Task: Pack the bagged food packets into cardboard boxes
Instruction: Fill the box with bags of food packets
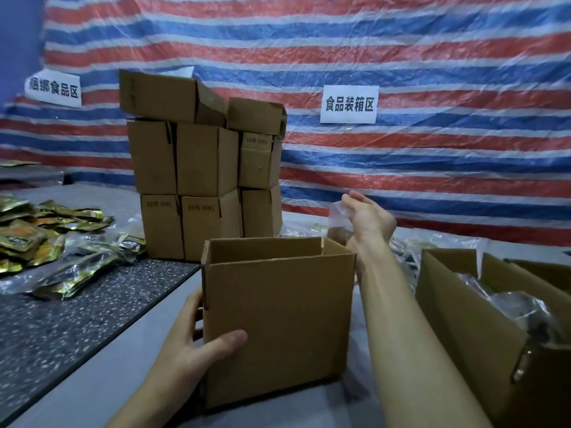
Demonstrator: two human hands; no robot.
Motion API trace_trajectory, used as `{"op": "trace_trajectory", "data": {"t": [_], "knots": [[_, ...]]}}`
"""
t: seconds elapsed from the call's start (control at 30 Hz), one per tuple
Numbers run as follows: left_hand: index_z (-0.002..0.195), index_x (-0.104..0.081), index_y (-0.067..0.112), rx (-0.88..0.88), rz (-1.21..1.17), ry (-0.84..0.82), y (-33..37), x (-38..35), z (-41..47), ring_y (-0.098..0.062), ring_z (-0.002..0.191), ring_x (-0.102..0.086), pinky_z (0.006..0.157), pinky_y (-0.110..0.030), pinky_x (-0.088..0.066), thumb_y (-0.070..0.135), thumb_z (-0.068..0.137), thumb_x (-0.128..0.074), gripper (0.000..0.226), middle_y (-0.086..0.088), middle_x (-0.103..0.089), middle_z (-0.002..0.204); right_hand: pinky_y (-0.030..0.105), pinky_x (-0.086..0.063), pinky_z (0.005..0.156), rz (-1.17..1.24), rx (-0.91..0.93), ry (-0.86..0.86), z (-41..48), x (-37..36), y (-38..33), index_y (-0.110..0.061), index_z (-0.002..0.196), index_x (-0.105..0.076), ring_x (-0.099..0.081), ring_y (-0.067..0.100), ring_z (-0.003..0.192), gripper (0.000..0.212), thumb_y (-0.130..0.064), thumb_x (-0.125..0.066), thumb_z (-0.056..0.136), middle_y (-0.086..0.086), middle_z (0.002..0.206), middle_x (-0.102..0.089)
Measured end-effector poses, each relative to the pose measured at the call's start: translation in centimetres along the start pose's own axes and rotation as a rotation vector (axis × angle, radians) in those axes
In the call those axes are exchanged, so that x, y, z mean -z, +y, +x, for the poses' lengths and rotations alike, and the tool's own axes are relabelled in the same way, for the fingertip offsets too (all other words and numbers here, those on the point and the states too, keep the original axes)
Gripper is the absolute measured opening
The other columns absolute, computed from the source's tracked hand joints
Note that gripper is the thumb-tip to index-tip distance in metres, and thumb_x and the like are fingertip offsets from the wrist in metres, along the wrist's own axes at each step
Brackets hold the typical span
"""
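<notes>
From the head camera, the left hand (197,344) gripped the open cardboard box (278,319) at its near left corner. The thumb lay across the front face and the fingers curled round the left side. The box stood upright on the pale table (92,393), flaps raised, and no contents could be seen from this angle. Beyond the box's far right corner, the right hand (367,217) was raised above the tabletop. Its fingertips were closed in a pinch on the top of a clear bag of food packets (338,231), which hung below the hand, just behind the box rim and not inside it. To the right of that forearm stood a second box (463,319), open, with clear bagged packets (519,307) lying in it. More clear bags (411,245) lay on the table under and past the right hand. Left of the pinching hand, behind the held box, rose a stack of closed cardboard boxes (200,168). Farther left of the gripping hand, loose gold packets (27,239) and bagged ones (92,261) lay by a dark speckled mat (46,329). A striped tarpaulin (432,57) with two paper signs (349,104) hung behind everything.
</notes>
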State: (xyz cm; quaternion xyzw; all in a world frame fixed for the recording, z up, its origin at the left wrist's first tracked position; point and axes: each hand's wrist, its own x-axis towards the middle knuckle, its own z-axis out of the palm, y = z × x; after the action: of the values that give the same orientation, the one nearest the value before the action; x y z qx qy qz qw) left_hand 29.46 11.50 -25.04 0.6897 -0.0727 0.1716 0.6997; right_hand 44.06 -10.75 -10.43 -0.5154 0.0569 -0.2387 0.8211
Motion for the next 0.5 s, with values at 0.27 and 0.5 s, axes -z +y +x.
{"op": "trace_trajectory", "data": {"t": [0.27,0.5], "knots": [[0.122,-0.061,0.052,0.093,-0.059,-0.242,1.0,-0.3,-0.6,-0.023,0.113,-0.070,0.085,-0.032,-0.061,0.053,0.046,-0.099,0.084,0.001,-0.071,0.125,0.042,-0.054,0.099,0.173,0.071,-0.151,-1.9,1.3,-4.5,-0.019,0.105,-0.073,-0.065,0.023,0.112,0.017,-0.009,-0.065,0.094,0.010,0.117,-0.069],[0.124,-0.063,0.045,0.085,-0.038,-0.375,1.6,-0.7,-0.7,-0.022,0.118,-0.068,0.092,-0.039,-0.058,0.056,0.050,-0.096,0.083,-0.001,-0.070,0.129,0.055,-0.050,0.100,0.485,0.047,-0.394,-2.2,2.5,-8.3,-0.008,0.113,-0.053,-0.063,0.034,0.121,0.016,-0.011,-0.046,0.100,0.021,0.119,-0.060]]}}
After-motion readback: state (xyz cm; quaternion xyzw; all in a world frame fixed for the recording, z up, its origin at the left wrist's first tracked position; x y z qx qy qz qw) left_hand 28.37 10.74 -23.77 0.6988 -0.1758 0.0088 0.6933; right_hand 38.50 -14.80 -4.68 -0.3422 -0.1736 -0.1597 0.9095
